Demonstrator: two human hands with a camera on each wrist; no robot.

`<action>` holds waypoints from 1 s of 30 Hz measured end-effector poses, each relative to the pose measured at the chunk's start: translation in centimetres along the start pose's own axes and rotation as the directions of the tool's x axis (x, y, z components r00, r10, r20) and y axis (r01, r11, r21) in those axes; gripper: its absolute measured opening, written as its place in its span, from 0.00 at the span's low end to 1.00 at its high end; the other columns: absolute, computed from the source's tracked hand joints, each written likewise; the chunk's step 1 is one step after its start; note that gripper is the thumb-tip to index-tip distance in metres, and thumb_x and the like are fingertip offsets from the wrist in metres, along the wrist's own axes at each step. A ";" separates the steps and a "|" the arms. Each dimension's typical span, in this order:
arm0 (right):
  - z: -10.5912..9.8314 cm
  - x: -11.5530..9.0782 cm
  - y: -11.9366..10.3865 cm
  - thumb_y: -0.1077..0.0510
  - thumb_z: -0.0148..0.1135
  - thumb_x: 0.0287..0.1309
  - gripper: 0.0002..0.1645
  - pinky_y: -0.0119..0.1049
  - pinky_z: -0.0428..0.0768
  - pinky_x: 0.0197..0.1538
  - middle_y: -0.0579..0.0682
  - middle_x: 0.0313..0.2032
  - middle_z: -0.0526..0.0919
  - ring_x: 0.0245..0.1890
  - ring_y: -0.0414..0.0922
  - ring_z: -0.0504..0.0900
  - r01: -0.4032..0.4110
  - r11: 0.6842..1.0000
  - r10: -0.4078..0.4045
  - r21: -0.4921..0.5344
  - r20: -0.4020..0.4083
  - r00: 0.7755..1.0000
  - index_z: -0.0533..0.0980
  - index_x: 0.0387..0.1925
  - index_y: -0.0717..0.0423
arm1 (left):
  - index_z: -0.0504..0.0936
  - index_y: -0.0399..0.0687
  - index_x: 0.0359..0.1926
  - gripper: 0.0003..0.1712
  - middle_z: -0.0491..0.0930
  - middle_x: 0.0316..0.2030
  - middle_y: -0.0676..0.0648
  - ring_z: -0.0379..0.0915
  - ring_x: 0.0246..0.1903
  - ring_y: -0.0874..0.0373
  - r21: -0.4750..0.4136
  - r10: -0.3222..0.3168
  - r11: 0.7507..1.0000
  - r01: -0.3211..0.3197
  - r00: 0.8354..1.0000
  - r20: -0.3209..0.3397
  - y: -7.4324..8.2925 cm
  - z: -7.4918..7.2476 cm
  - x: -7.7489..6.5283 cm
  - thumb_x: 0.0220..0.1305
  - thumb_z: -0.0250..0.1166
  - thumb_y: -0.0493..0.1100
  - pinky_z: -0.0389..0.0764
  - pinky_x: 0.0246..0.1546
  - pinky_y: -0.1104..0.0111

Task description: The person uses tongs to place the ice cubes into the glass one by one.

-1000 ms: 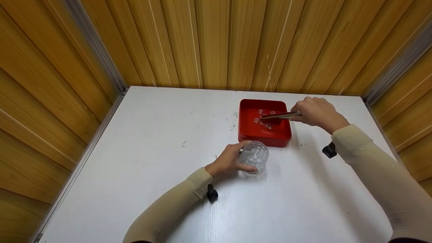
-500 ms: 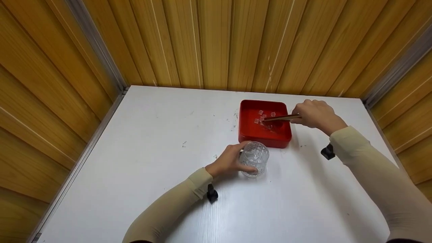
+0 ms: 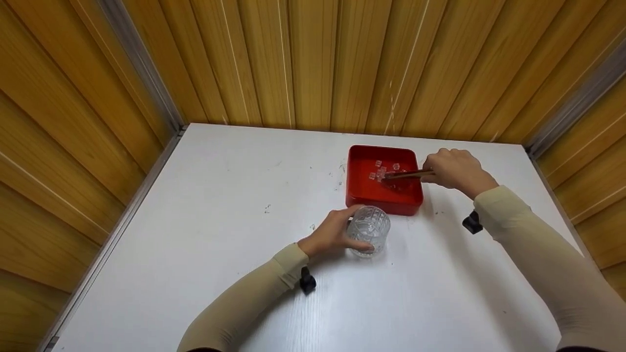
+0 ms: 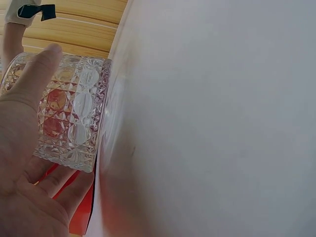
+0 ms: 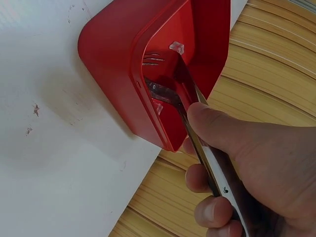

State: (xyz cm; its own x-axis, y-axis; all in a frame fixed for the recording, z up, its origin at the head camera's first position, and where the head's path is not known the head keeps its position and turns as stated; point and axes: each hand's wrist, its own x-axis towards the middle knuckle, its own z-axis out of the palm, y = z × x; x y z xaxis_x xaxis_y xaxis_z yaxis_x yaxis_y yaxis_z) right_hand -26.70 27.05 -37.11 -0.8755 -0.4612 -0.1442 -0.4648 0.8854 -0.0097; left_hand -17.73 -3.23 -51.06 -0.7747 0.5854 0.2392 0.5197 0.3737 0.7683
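My left hand (image 3: 330,234) grips a clear cut-glass tumbler (image 3: 370,227) that stands on the white table, just in front of the red tray (image 3: 384,206). In the left wrist view the thumb lies along one side of the tumbler (image 4: 74,111) and the fingers along the other. Metal tongs (image 5: 210,155) are held in my right hand (image 3: 454,168), the thumb on one arm and curled fingers on the other. Their fork-like tips reach down inside the tray among several small clear cubes (image 3: 382,171). One cube (image 5: 177,48) shows apart from the tips. Whether the tips grip a cube, I cannot tell.
The white table (image 3: 220,244) carries a few dark scuff marks left of the tray. Wood-look panels (image 3: 313,63) rise behind and at both sides, with grey metal strips (image 3: 142,63) in the corners. Tray walls surround the tongs' tips.
My right hand has come slightly nearer and lower, and the tongs' tips have shifted a little right and toward the tray's front. My left hand and the tumbler have stayed put.
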 end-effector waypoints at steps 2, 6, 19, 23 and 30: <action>0.0 0.0 0.0 0.52 0.74 0.61 0.11 0.42 0.77 0.28 0.46 0.26 0.84 0.25 0.46 0.75 -0.003 1.000 0.003 0.001 0.001 1.000 0.89 0.39 0.55 | 0.72 0.48 0.69 0.52 0.83 0.57 0.50 0.79 0.53 0.61 -0.003 0.009 1.000 -0.009 1.000 -0.001 -0.1 0.0 0.0 0.45 0.86 0.54 0.78 0.57 0.73; -0.1 -0.1 0.1 0.53 0.74 0.61 0.11 0.43 0.78 0.30 0.47 0.28 0.86 0.26 0.47 0.76 -0.010 1.000 0.010 0.006 0.010 1.000 0.89 0.41 0.55 | 0.73 0.49 0.69 0.51 0.83 0.57 0.51 0.79 0.53 0.62 -0.010 0.021 1.000 -0.021 1.000 -0.001 -0.2 0.0 0.0 0.45 0.86 0.54 0.78 0.57 0.74; 0.3 -0.1 0.4 0.56 0.74 0.61 0.10 0.39 0.76 0.26 0.47 0.26 0.85 0.24 0.46 0.75 -0.035 0.998 0.033 0.051 0.042 0.999 0.88 0.42 0.56 | 0.73 0.48 0.70 0.52 0.83 0.58 0.50 0.78 0.54 0.63 -0.008 0.005 1.000 -0.004 1.000 0.004 -0.2 0.0 0.1 0.44 0.86 0.54 0.76 0.58 0.76; 0.3 -0.2 0.5 0.57 0.73 0.61 0.08 0.39 0.75 0.25 0.46 0.25 0.84 0.24 0.46 0.75 -0.033 0.998 0.031 0.059 0.039 0.999 0.88 0.40 0.55 | 0.73 0.48 0.70 0.52 0.83 0.58 0.50 0.78 0.54 0.63 -0.014 -0.002 1.000 0.002 1.000 0.003 -0.3 0.0 0.1 0.44 0.86 0.53 0.76 0.57 0.76; 0.3 -0.2 0.5 0.57 0.73 0.61 0.09 0.39 0.75 0.26 0.45 0.25 0.83 0.24 0.47 0.75 -0.028 0.998 0.026 0.056 0.024 0.999 0.88 0.41 0.56 | 0.72 0.49 0.70 0.52 0.83 0.57 0.50 0.79 0.53 0.62 -0.008 0.008 1.000 -0.008 1.000 0.000 -0.3 0.1 0.0 0.45 0.86 0.54 0.77 0.56 0.75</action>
State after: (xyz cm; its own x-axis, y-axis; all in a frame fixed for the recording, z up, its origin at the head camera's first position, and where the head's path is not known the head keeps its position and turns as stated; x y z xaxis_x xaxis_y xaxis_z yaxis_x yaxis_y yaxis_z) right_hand -26.71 27.65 -37.41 -0.8840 -0.4363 -0.1681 -0.4323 0.8996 -0.0613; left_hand -17.89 -3.28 -51.35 -0.7705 0.5882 0.2457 0.5229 0.3629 0.7713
